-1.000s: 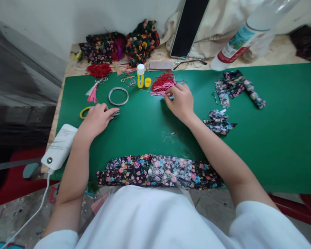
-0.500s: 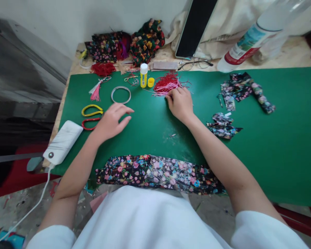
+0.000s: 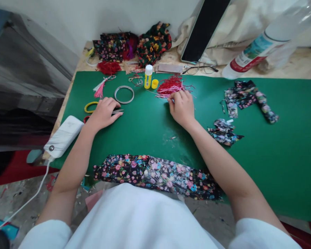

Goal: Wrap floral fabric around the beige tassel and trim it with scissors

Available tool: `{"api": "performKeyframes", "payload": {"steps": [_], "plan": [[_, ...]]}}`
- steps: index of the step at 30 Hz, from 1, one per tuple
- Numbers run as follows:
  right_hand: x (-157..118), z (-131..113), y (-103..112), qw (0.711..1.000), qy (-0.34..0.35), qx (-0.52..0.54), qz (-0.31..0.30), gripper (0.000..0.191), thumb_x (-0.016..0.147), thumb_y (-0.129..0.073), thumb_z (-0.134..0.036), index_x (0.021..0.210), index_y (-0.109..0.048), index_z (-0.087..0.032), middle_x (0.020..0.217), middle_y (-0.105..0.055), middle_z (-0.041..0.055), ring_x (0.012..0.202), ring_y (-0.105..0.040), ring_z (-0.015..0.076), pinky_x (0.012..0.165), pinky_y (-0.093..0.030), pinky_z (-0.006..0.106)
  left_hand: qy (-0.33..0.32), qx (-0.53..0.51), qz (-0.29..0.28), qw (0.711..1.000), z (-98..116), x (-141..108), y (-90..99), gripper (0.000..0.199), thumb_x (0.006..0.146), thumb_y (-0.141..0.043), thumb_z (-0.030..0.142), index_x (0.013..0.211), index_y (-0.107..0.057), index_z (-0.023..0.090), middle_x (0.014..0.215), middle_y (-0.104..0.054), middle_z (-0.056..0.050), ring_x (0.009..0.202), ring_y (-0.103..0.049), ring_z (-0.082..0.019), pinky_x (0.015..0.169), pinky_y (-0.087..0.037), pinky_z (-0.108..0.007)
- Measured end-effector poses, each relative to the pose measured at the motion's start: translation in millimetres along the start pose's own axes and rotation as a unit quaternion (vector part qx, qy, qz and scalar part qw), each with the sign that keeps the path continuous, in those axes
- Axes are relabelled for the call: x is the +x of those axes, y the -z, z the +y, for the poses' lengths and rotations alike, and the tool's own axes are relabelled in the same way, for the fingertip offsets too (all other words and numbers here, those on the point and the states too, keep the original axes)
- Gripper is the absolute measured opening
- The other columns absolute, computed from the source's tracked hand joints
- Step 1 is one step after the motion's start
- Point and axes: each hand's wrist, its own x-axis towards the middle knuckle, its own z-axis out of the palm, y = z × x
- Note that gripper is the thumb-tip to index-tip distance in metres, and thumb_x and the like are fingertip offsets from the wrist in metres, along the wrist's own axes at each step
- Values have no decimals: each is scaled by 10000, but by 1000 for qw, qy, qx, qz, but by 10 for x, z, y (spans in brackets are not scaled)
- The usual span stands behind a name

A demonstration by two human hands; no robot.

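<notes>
My left hand (image 3: 105,113) lies over a pair of scissors (image 3: 91,107) with yellow and red handles. Its thumb and fingers are apart, and the blades show between them. At the right, the thumb and fingers of my right hand (image 3: 182,108) pinch at the edge of a bundle of pink threads (image 3: 173,90). Those strands rest on a heap of red threads (image 3: 168,84). The fingertips partly hide what they grip. Near my left hand are a grey ring (image 3: 124,86) and a pink and white tassel (image 3: 100,90).
A glue stick (image 3: 148,76) stands beside its yellow cap (image 3: 154,83). Floral cloth (image 3: 158,174) lies along the near table edge, with more scraps (image 3: 224,131) at the right. A white power bank (image 3: 64,136) sits at the left edge. A large bottle (image 3: 251,55) and eyeglasses (image 3: 203,70) are behind.
My left hand has moved left onto the scissors, covering part of the handles. My right hand stays at the pink threads. The whole view has shifted slightly.
</notes>
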Motion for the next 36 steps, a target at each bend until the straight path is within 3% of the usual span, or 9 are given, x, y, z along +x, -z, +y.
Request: {"api": "performKeyframes", "payload": {"steps": [3,7,14,22,27,32,36], "plan": [[-1,-7,8,1000,-3,-2,0,214,949,-398,-272,955,-579,-158,988,-636,157,985,-546,306,898,-442,494,-5,-8,3,1000,-46,38,-102,235,947,-474,314,982,-620,132,1024,-655,-118,1007,-587,-250,924,-474,-386],[-6,-12,10,1000,-6,-7,1,228,954,-392,-284,955,-582,-157,989,-639,152,984,-545,301,901,-441,483,27,2,39,999,4,93,-186,264,963,-418,285,998,-618,115,1029,-641,-149,1033,-579,-273,932,-472,-412],[-3,-9,-10,1000,0,-3,4,231,949,-391,-279,942,-585,-154,978,-639,159,965,-535,298,882,-433,476,129,22,109,985,28,190,-107,290,978,-332,243,1010,-592,119,1059,-617,-171,1100,-568,-286,993,-440,-446],[6,17,-40,1000,13,6,21,193,932,-421,-254,917,-590,-161,949,-646,151,913,-538,282,854,-444,475,164,9,101,981,38,463,-203,266,931,-388,253,988,-621,137,1070,-616,-179,1051,-601,-311,928,-466,-459],[0,33,-58,999,21,13,31,197,944,-410,-262,917,-580,-166,951,-640,156,913,-537,283,850,-446,491,192,-7,118,974,-73,440,-228,273,890,-473,369,1003,-609,161,1092,-590,-181,1086,-578,-336,932,-467,-496],[-6,37,-48,999,23,16,33,182,934,-423,-255,914,-580,-165,935,-635,155,915,-534,288,843,-450,493,225,-34,127,965,-220,450,-217,227,885,-448,314,960,-585,149,1078,-593,-201,1102,-566,-356,952,-447,-534],[-4,43,-57,999,22,20,36,207,945,-392,-254,910,-573,-160,929,-631,157,910,-534,288,850,-448,500,232,-71,167,956,-152,424,-142,258,890,-464,292,1081,-551,142,1201,-538,-209,1197,-495,-345,1045,-377,-547]]}}
